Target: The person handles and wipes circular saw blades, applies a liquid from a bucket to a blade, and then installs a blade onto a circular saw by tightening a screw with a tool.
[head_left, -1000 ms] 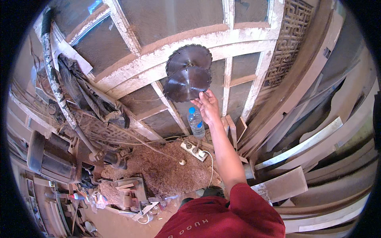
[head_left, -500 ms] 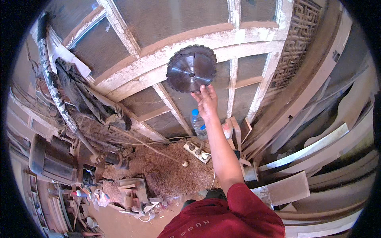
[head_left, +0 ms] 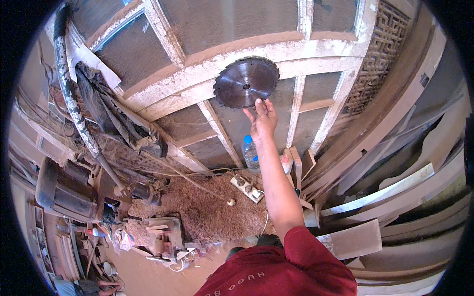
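A dark round circular saw blade (head_left: 247,83) with a toothed rim and a small centre hole is raised in front of the wooden frame. My right hand (head_left: 265,120) pinches its lower edge, the thumb on the near face and other fingers partly behind or apart from it. The right arm is stretched far forward. My left hand is out of the picture. Below the blade stands a clear plastic bottle (head_left: 251,157) with a blue cap, close to my right forearm.
Behind is a white-painted wooden frame (head_left: 197,81) with panes. A power strip (head_left: 247,189) lies on wood shavings (head_left: 207,202). A motor (head_left: 64,190) stands left, beneath a dark cloth (head_left: 111,106). Boards (head_left: 377,190) lean right. Another person's arm (head_left: 109,287) shows lower left.
The saw blade is tilted a little differently and its shine has shifted, with my right hand still on its edge. The view has shifted slightly; another person now shows at lower left.
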